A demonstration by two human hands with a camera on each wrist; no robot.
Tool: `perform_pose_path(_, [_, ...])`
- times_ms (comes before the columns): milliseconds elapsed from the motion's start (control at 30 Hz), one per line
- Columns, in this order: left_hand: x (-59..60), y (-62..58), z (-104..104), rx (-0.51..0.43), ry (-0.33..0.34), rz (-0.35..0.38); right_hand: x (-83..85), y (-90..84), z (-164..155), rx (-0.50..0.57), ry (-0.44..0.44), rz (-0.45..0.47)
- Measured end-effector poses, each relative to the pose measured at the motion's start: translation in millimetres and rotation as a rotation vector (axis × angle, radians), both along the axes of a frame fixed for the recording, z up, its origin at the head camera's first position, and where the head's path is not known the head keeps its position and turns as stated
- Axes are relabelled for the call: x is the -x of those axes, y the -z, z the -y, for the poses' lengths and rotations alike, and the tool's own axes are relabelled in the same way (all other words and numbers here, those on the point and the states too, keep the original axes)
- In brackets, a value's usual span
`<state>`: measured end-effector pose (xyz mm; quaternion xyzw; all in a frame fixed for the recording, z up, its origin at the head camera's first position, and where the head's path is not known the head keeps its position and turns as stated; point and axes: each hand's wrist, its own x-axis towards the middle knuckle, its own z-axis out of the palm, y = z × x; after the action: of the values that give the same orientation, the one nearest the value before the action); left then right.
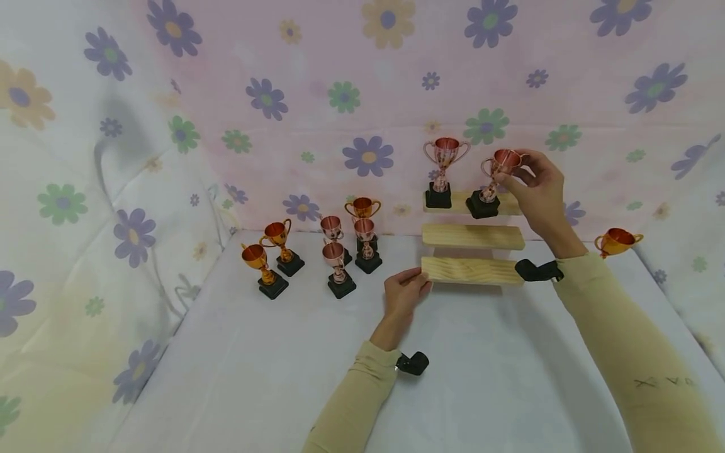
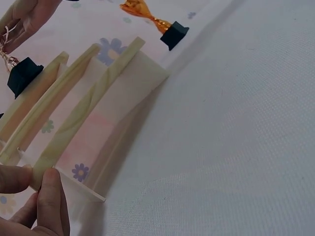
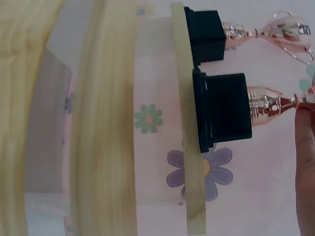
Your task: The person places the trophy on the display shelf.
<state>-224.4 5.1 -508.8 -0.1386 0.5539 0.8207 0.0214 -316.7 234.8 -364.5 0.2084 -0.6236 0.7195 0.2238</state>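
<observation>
The left hand (image 1: 403, 296) pinches the lowest step of the wooden stand (image 1: 472, 270), bracing it against tipping. Farther back, the right hand (image 1: 535, 185) grips the rose trophy (image 1: 494, 182), its base seated on the top step beside another trophy (image 1: 443, 170).

Two rose-gold trophies (image 3: 231, 105) on black bases stand on the top wooden step (image 3: 189, 147); fingers (image 3: 306, 147), apparently the right hand's, touch the nearer cup.
</observation>
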Motion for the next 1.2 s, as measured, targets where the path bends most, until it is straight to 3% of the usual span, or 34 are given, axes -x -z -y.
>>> perform_pose_path(200, [-0.9,0.7,-2,0.001,-0.015,-0.014,10.1,-2.8,6,0.021,-0.049,0.051])
perform_pose_path(533, [-1.3,0.1,-2,0.002,-0.011,-0.003,17.8,-6.6,12,-0.06,0.001,0.081])
perform_pose_path(1200, [-2.5,-1.0,0,0.006,-0.006,-0.006,28.8,-4.0,27,-0.003,0.076,0.041])
